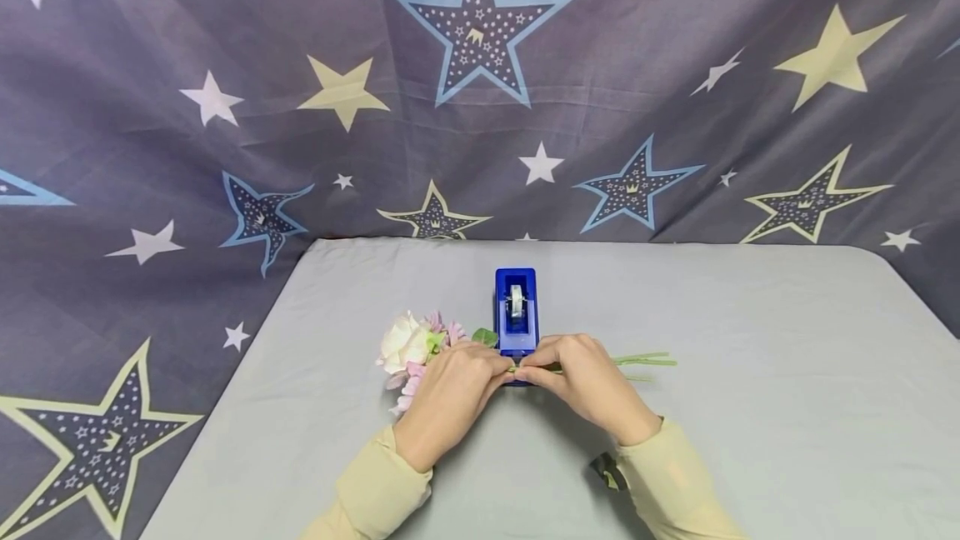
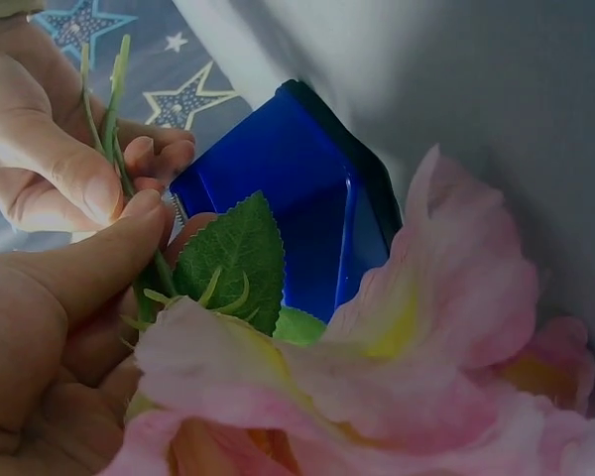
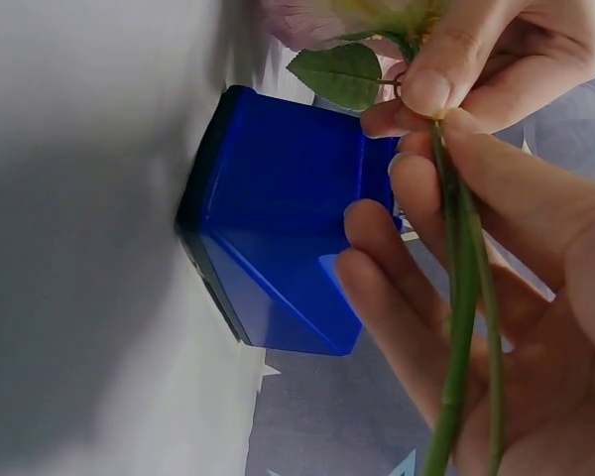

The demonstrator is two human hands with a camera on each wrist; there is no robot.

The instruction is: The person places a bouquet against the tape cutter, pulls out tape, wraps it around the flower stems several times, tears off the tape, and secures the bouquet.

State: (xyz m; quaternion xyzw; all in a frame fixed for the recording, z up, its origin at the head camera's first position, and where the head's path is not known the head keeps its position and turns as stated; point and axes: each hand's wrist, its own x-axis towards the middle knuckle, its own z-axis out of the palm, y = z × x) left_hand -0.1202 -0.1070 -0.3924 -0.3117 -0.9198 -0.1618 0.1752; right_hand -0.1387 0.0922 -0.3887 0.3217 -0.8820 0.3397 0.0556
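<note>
Stems [image 3: 459, 342], slender and green, pinched by my left hand [image 1: 461, 386] and right hand [image 1: 588, 377], seemingly bundling them; blue boxy plastic tape dispenser [image 1: 517, 339] close, likely for reach.

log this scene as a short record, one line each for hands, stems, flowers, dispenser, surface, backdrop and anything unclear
left hand: bare left hand, thumb and fingers pinching slender green stems
right hand: bare right hand, fingertips at the stems, beside the left's
stems: run past the right hand
flowers: creamy white bloom and pinkish-lilac blooms, beyond the left hand
dispenser: blue plastic tape dispenser holding a tape roll
surface: pale grey cloth-covered table
backdrop: dark purple-grey star-print fabric
unclear: dark item by the right sleeve
</note>
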